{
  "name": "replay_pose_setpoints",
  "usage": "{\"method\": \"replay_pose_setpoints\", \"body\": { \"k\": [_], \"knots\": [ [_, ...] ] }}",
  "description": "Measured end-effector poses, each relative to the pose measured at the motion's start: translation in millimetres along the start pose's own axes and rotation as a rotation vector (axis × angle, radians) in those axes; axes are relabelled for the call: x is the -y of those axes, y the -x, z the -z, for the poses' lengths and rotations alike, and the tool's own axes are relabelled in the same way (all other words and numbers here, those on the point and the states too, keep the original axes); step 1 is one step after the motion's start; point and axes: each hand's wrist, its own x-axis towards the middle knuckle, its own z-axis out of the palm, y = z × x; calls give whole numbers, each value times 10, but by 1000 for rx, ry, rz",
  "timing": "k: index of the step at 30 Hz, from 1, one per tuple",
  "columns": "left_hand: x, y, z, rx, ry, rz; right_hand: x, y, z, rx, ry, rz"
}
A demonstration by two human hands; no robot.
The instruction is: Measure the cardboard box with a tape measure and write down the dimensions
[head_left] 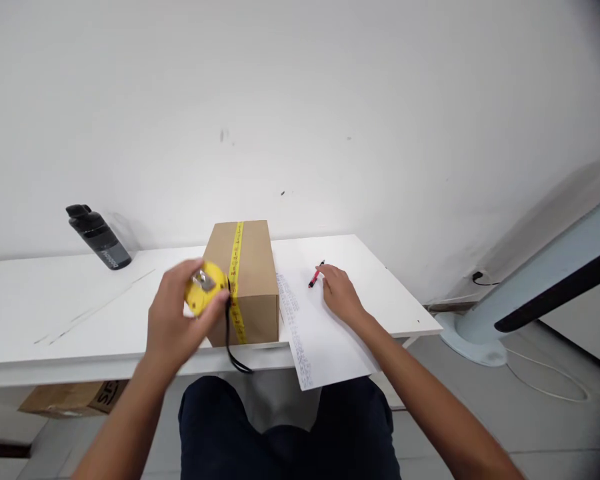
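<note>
A yellow tape measure [206, 288] is in my left hand [173, 320], with the thumb and fingers closed around its case. Its black wrist strap dangles in front of a brown cardboard box [257, 260] sealed with yellow printed tape. The box stands on the white table, just right of that hand. Over to the right, my right hand [343, 293] reaches across a white sheet of paper [330, 353]. Its fingertips touch a red and black pen [314, 277] lying beyond the paper's middle; the thumb seems apart from the pen. Small dark print runs along the paper's left edge.
A black bottle [99, 237] stands by the wall at the left of the white table [80, 313]. Another cardboard box [73, 399] is under the table. To the right, a pale column-shaped appliance [530, 293] stands on the floor with a cable beside it. The paper overhangs the table's front edge.
</note>
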Motion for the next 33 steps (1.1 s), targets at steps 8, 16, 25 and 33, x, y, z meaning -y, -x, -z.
{"method": "replay_pose_setpoints", "body": {
  "k": [8,16,25,33],
  "knots": [
    [313,-671,-214,552,42,432,-169,-426,-262,171,204,174],
    [276,-757,-307,71,-344,84,-12,-248,-149,78,193,75],
    [-487,952,-1098,760,-68,-99,-93,41,-162,171,88,-101],
    [-130,520,-1652,906,-19,65,10,22,-214,85,-150,38]
  ]
}}
